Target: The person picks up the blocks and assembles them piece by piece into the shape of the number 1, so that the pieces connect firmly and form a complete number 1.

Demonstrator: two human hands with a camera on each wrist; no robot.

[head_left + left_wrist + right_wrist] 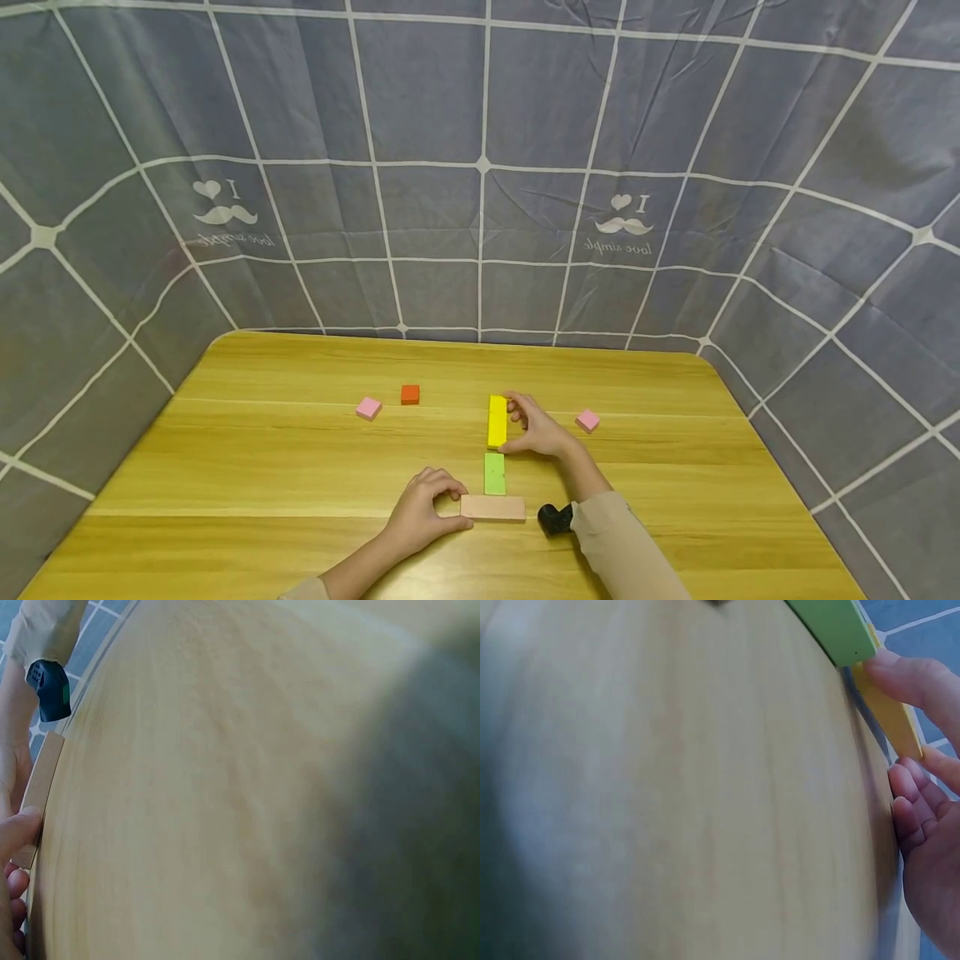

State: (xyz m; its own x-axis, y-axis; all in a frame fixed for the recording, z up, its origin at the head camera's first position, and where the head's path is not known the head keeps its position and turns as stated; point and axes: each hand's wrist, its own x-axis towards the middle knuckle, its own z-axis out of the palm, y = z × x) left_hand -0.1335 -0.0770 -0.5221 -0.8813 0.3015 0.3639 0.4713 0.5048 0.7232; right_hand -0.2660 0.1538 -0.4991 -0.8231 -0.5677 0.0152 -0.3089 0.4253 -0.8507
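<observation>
My right hand [543, 433] holds a long yellow block [497, 422] lengthwise, thumb at its near end and index finger at its far end. A light green block [494, 473] lies just nearer to me, roughly in line with the yellow one. Crosswise below it is a plain wooden block [492, 508], whose left end my left hand [422, 512] pinches between thumb and forefinger. In the left wrist view the thumb presses on that wooden block [43, 772]. The right wrist view shows the thumb at the yellow block [889, 712], close to the green block's corner.
Two pink blocks, one on the left [368, 408] and one on the right [588, 420], lie farther back with a red block [410, 395]. A black device [555, 520] is at the right wrist. A grey checked curtain [427, 208] surrounds the wooden table [300, 467].
</observation>
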